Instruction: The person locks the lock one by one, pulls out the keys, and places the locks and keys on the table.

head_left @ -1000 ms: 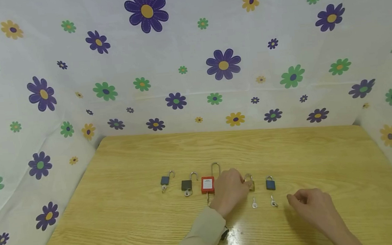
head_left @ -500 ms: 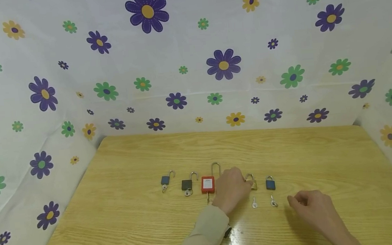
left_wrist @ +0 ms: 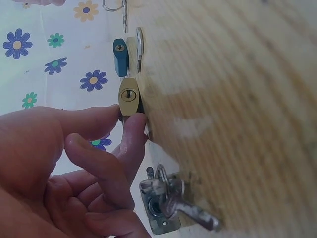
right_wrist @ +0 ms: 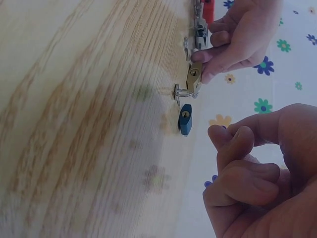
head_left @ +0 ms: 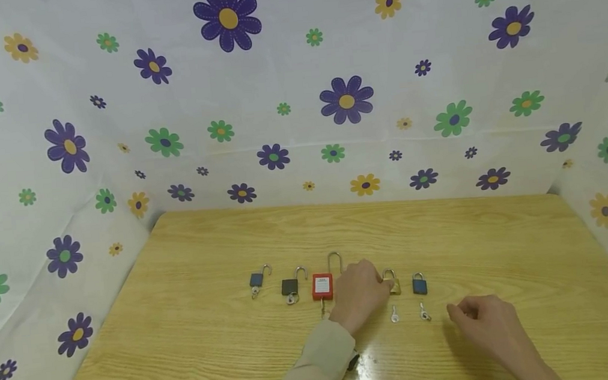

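Observation:
My left hand [head_left: 360, 290] pinches a small brass padlock [head_left: 395, 286] between thumb and index finger; in the left wrist view its keyhole [left_wrist: 129, 94] faces the camera. The padlock's shackle points to the back of the table. Just right of it lies a blue padlock [head_left: 420, 286] with its shackle down. Two loose keys lie in front, one silver key [head_left: 394, 315] and one key with a ring [head_left: 424, 312]. My right hand [head_left: 486, 319] is held to the right of these, fingers loosely curled, with nothing visible in it.
To the left stand a red padlock [head_left: 322, 286], a black padlock [head_left: 289, 286] and a blue padlock [head_left: 256, 280], shackles raised and keys inserted. A silver padlock [left_wrist: 161, 198] with a key sits beside my left hand. Flower-printed cloth [head_left: 294, 82] surrounds the wooden table [head_left: 215, 354].
The brass padlock has shifted slightly to the right in my left hand's pinch. My right hand has stayed nearly still.

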{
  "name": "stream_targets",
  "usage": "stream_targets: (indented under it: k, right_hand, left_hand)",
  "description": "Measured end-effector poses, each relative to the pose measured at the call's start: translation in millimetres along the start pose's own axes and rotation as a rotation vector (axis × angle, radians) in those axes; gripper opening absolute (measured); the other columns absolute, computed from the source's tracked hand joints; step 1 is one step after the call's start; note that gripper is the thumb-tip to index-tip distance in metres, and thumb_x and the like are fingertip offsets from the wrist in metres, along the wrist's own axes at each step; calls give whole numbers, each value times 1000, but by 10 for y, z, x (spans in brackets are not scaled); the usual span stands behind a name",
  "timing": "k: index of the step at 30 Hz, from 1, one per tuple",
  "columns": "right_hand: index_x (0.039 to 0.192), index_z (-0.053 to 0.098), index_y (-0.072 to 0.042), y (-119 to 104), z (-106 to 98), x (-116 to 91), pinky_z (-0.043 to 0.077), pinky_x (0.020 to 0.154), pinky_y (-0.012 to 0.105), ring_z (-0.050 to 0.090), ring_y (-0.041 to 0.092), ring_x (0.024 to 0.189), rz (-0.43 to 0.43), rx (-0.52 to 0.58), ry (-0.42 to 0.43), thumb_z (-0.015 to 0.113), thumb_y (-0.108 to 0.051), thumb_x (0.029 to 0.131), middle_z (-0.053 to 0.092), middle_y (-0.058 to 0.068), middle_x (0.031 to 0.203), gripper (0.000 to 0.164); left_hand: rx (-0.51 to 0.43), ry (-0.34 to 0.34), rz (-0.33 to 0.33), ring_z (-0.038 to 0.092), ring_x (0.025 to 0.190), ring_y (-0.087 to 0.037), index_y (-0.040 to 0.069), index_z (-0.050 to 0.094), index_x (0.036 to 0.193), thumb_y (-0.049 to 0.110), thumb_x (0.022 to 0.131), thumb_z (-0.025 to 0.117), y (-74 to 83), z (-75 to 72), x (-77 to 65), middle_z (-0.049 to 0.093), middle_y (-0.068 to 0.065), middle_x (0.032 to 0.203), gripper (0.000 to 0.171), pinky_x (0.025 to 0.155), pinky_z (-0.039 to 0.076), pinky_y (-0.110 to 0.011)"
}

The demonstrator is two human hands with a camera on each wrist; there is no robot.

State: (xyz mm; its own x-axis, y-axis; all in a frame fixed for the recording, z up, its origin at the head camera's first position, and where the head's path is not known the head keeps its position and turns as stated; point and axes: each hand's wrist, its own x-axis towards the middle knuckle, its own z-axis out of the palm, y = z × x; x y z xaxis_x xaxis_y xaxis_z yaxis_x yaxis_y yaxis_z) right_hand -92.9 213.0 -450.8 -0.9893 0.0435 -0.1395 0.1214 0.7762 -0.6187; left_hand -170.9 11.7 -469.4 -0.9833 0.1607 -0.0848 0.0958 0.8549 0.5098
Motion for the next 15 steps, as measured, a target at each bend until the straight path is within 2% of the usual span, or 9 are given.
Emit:
stream_targets:
  k: [6, 8, 10, 12, 15]
  right_hand:
    - [71, 72, -7, 0, 4, -2, 40, 46, 29, 45, 13, 49, 0, 0, -4, 61, -20, 91, 58, -2, 53, 26]
    - [71, 72, -6, -1, 6, -3, 39, 45, 28, 44, 13, 48, 0, 2, -6, 61, -19, 91, 57, -2, 52, 26]
    - [71, 73, -6, -1, 9, -5, 39, 44, 28, 44, 13, 47, -1, 1, -6, 61, -19, 91, 56, -2, 51, 26]
    - [72, 73, -6, 1, 12, -7, 39, 44, 28, 43, 12, 46, -3, 0, -6, 61, -19, 91, 56, -2, 50, 26]
    - [72, 73, -6, 5, 12, -8, 39, 43, 27, 43, 12, 46, -13, 2, -7, 61, -19, 91, 56, -2, 50, 26]
  left_hand:
    - [-20, 2, 12, 13, 34, -4, 19, 30, 38, 36, 86, 70, -4, -17, -20, 16, 9, 40, 65, 30, 8, -20]
    - [-39, 3, 23, 14, 35, -4, 18, 35, 38, 35, 87, 70, -15, -35, -24, 20, 9, 39, 62, 30, 9, -20]
    - [-59, 12, 32, 21, 35, -4, 17, 48, 41, 34, 88, 69, -37, -62, -29, 32, 9, 40, 54, 31, 14, -20]
    - [-73, 27, 33, 33, 37, -4, 16, 62, 51, 34, 89, 68, -75, -95, -31, 48, 9, 46, 43, 32, 22, -20]
    - [-49, 76, 37, 53, 49, -9, 14, 76, 72, 33, 90, 67, -151, -178, -40, 70, 3, 66, 28, 38, 40, -24]
